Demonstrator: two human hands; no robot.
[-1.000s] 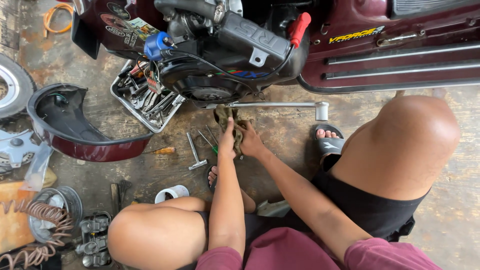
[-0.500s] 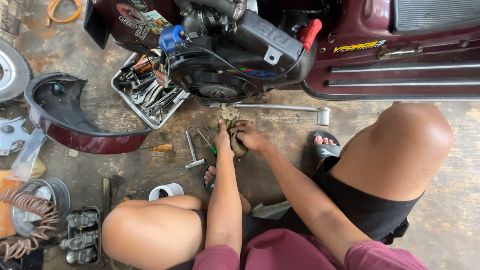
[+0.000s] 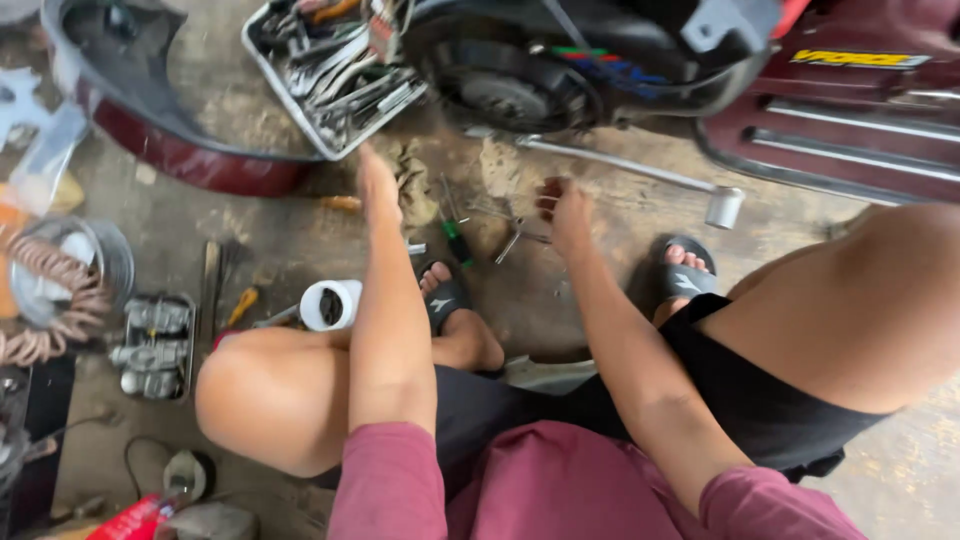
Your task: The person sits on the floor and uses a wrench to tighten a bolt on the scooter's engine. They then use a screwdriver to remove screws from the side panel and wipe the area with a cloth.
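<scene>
Change since the earlier frame: the two hands, formerly joined over a rag below the engine, were parted; the view was drawn closer and lower over the floor.

Left hand (image 3: 377,185): stretched forward, fingers held straight and together, nothing gripped; laid on the concrete just beside a crumpled dirty rag (image 3: 413,180), close below the metal tool tray (image 3: 262,45). Whether the rag was touched could not be told.

Right hand (image 3: 563,212): fingers loosely curled, nothing seen held; placed just below the long chrome lever (image 3: 625,165) that was run out from the scooter engine (image 3: 510,80).

Between the hands: a green-handled screwdriver (image 3: 455,235) and small loose metal tools (image 3: 508,243) were laid on the floor.

Tool tray: filled with wrenches, set against the dark wheel.

Left of the tray: a maroon body panel (image 3: 190,165), curved, was rested on the floor.

By the left knee: a white cylindrical part (image 3: 330,304) and a carburettor in a small tray (image 3: 155,345).

Feet: black sandals (image 3: 687,272) were worn.
</scene>
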